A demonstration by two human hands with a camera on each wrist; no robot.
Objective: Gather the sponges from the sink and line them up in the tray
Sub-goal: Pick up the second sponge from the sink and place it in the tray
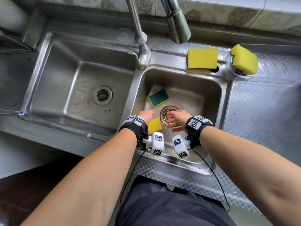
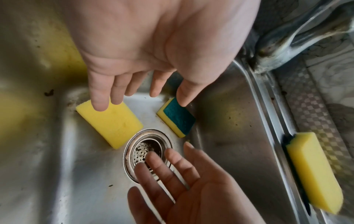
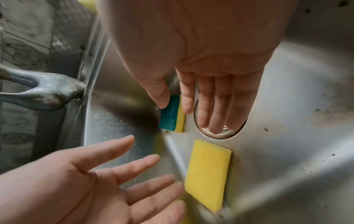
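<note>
Both hands hang spread and empty inside the sink basin [image 1: 216, 95]: the left hand [image 1: 146, 115] just above the yellow-side-up sponge [image 1: 154, 126], the right hand [image 1: 176, 119] over the drain [image 1: 169, 111]. Beyond the fingertips lies a green-topped sponge [image 1: 158, 97]. Well past both hands, one sponge [image 1: 244, 60] stands in the clear tray [image 1: 231, 69] and another [image 1: 202, 58] waits on the rim, so roughly three remain to place.

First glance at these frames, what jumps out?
Both open hands, left hand and right hand, reach into the right basin near the drain. Two sponges lie there: green-side-up sponge and yellow sponge. Two more yellow ones sit behind the basin: rim sponge and tray sponge.
</note>
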